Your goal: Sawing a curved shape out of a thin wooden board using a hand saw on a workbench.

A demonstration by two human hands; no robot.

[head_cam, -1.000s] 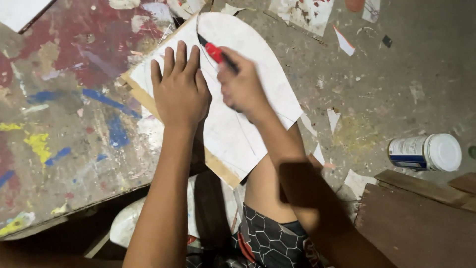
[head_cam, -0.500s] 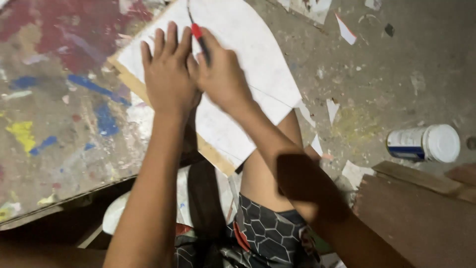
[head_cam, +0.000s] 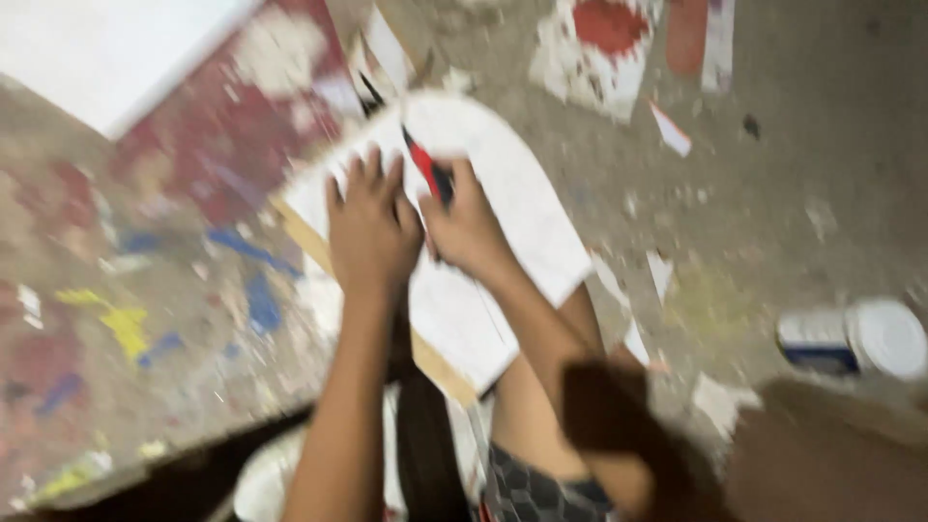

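The left hand [head_cam: 370, 224] lies flat with fingers spread on a white sheet [head_cam: 527, 227] that has one rounded end. The sheet rests on a thin brown board [head_cam: 437, 362], on a rough grey floor [head_cam: 773, 193] splashed with paint. The right hand [head_cam: 471, 230] is curled tight around a red and black cutter [head_cam: 425, 166], touching the sheet. A white jar [head_cam: 855, 338] with a blue band lies well apart by the floor's right edge.

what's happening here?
A person presses the left hand flat on a white arch-shaped paper sheet that lies on a thin wooden board over a paint-splattered floor. The right hand grips a red-and-black cutter with its tip on the sheet beside the left hand. A white cylindrical container lies on its side at right. The frame is blurred.
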